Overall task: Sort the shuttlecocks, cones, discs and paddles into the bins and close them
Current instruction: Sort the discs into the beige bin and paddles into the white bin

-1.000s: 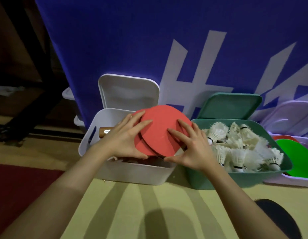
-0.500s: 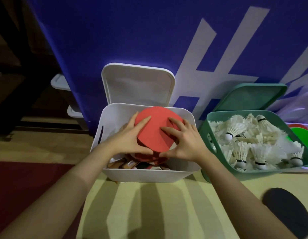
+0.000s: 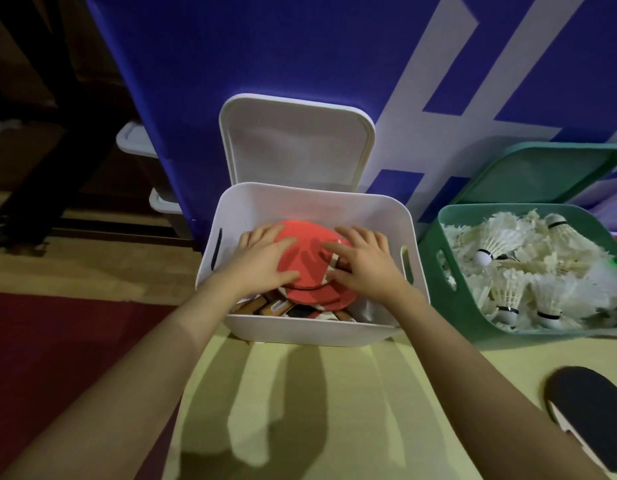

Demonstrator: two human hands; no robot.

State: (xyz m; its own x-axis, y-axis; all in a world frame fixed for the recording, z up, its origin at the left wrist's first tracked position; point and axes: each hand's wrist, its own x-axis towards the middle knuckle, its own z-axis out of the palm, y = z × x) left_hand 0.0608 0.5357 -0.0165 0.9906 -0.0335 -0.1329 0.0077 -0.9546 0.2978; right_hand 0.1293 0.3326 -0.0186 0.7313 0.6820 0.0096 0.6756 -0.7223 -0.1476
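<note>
Both flat hands, left hand (image 3: 262, 268) and right hand (image 3: 364, 268), press red paddles (image 3: 305, 268) on yellow-and-maroon floor (image 3: 300, 393) before a blue banner (image 3: 300, 46).

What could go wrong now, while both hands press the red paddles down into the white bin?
The red paddles lie stacked on wooden handles; if the pile stays high, the white lid may not close flat. The left hand and right hand press inside the white bin, so fingers could get pinched between paddles. A black paddle lies on the floor by the right arm and might be forgotten.
</note>
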